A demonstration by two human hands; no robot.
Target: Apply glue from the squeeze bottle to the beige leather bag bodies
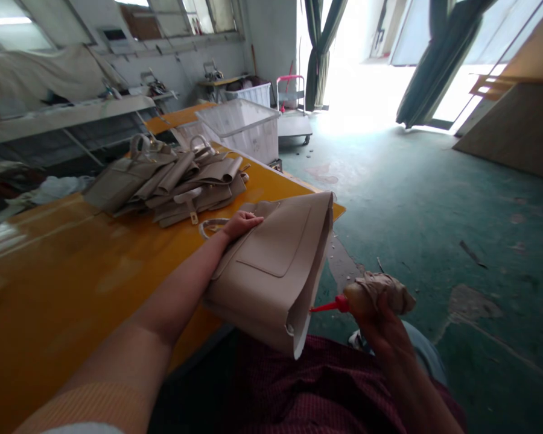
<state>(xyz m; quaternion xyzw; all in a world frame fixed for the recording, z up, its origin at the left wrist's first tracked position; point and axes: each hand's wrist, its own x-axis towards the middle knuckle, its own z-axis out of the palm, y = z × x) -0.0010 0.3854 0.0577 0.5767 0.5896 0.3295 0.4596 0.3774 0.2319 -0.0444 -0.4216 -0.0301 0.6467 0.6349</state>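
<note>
A taupe handbag point(271, 259) lies on its side across the table edge, its open side facing right. My left hand point(243, 224) holds it down near the handle point(210, 227), thumb and fingers on the far edge of the panel. In my right hand point(380, 310) is a glue bottle point(355, 296), with crumpled wrapping around its rear part. Its red nozzle points left, and the tip is at the open edge of the bag, close to the lower corner. Whether the tip touches the edge I cannot tell.
More taupe bag pieces with handles point(176, 175) are piled on the orange table point(95, 271). Beyond the table's far end are a translucent plastic bin point(253, 135) and a trolley point(294, 125). Green floor point(434, 211) stretches right towards a doorway with tied curtains point(319, 54).
</note>
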